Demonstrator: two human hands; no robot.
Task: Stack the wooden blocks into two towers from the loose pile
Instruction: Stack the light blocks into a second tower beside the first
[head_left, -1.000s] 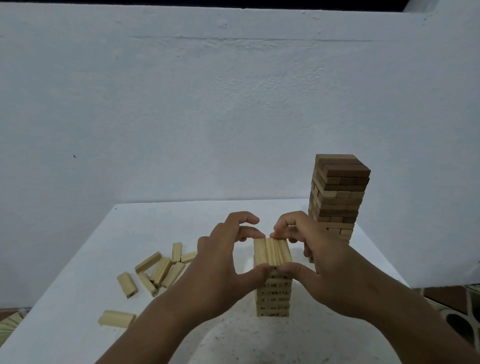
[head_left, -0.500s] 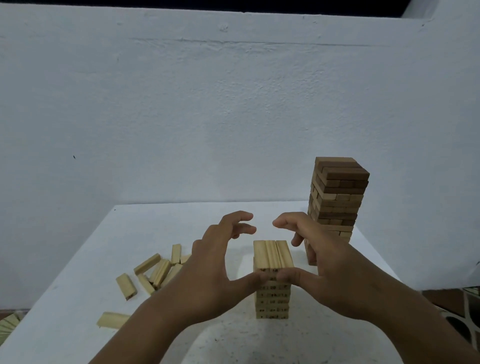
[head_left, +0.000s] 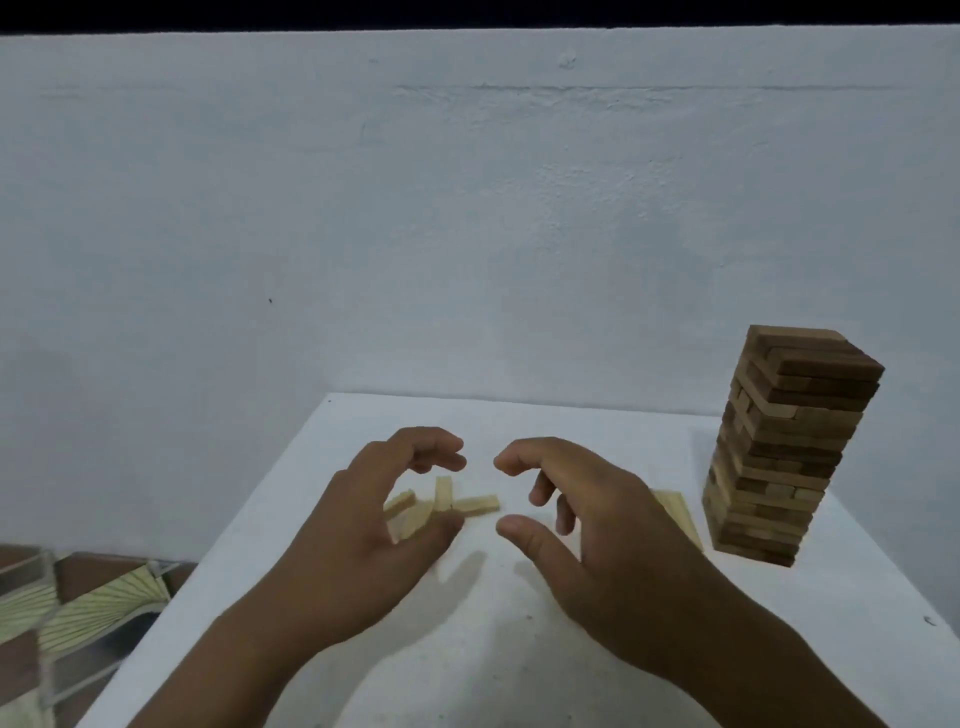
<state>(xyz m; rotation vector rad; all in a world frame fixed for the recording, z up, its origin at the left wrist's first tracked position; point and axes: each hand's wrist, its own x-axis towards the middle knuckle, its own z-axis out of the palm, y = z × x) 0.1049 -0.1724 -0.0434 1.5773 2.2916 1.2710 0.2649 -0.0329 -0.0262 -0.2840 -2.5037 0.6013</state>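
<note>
Several loose pale wooden blocks (head_left: 470, 503) lie on the white table (head_left: 545, 421), partly hidden behind my left hand (head_left: 363, 530). My left hand hovers over them with curved fingers and holds nothing. Beside it my right hand (head_left: 602, 540) is held the same way, also empty. Only the top of the pale tower (head_left: 675, 512) shows, behind my right hand. The tall dark-and-light tower (head_left: 784, 452) stands at the table's right side, clear of both hands.
A white wall rises right behind the table's far edge. Patterned floor tiles (head_left: 78, 603) show beyond the table's left edge. The table's left and right edges are close to the work area.
Both hands have let go of the pale tower's top layer and moved left over the loose blocks. The view has swung left, so the towers now sit further right.
</note>
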